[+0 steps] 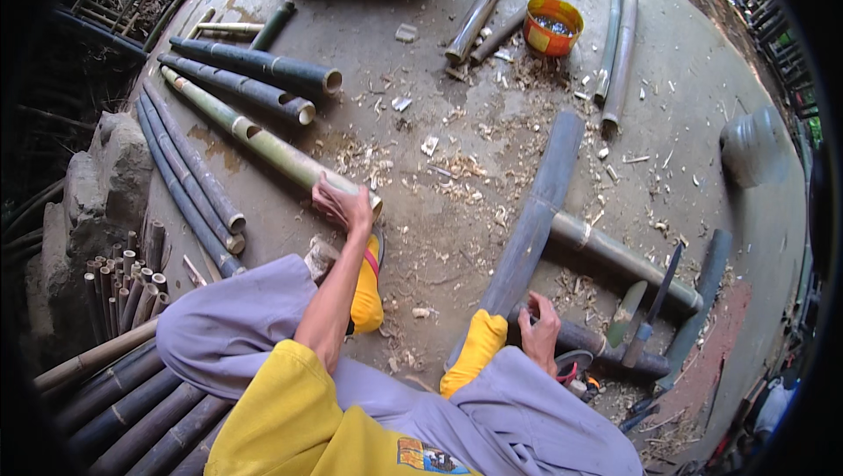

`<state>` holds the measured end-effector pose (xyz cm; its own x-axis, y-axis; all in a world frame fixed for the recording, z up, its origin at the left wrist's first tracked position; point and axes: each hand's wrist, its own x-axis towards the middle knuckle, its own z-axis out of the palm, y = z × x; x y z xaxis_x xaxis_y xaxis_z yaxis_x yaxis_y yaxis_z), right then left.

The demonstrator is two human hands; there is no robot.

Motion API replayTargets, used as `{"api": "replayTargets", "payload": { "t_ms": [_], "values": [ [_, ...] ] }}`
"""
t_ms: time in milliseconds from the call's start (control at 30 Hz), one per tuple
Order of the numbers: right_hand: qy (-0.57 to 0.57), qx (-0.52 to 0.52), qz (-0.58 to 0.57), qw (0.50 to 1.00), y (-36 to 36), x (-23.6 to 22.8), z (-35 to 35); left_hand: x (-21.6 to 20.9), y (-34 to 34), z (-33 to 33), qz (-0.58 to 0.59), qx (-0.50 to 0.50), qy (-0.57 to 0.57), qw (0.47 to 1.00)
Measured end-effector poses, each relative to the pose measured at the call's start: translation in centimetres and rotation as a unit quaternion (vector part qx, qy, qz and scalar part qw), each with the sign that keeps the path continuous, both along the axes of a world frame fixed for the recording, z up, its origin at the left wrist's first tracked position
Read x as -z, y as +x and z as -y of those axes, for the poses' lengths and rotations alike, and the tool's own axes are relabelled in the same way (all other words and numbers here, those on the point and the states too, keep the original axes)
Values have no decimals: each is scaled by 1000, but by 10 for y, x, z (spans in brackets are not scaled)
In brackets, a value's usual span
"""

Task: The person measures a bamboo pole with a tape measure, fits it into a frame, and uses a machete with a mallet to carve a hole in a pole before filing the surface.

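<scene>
My left hand is wrapped over the near end of a pale green bamboo pole, which slants away to the far left and has a notch cut in its upper side. My right hand is beside my right foot, its fingers loosely bent and apart, with nothing visible in them. Close to it lies a short dark bamboo tube, and a long grey bamboo length rests at a slant over another bamboo pole. A long-bladed knife stands near the tube, beside a green bamboo piece.
Dark bamboo poles lie at the far left, and thin cut tubes stand near a rock. An orange bucket is at the back, a clear plastic jug at the right. Shavings litter the concrete floor.
</scene>
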<state>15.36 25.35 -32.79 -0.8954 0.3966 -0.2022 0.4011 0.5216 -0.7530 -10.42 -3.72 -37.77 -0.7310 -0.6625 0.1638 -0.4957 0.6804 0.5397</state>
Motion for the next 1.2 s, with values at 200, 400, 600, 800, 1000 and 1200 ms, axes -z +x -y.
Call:
{"api": "replayTargets", "payload": {
  "t_ms": [200, 400, 600, 800, 1000, 1200],
  "values": [
    [-5, 17, -1, 1000, 0, -5, -5, -7, 18, -52, -101, 248, -20, 963],
    [-7, 18, 4, 1000, 1, -3, -8, -1, 48, -102, -77, 391, 120, 909],
    [-20, 14, 3, 1000, -2, 3, -3, 4, 82, -109, -13, 412, 167, 896],
    [-6, 3, -4, 1000, 1, 3, 0, 4, 88, -99, -9, 419, 176, 891],
    [-26, 2, -8, 1000, -5, -1, 0, 2, 93, -105, 2, 434, 176, 884],
    [-18, -17, -18, 1000, -2, -2, -1, -2, 109, -113, -10, 447, 212, 869]
  ]
}}
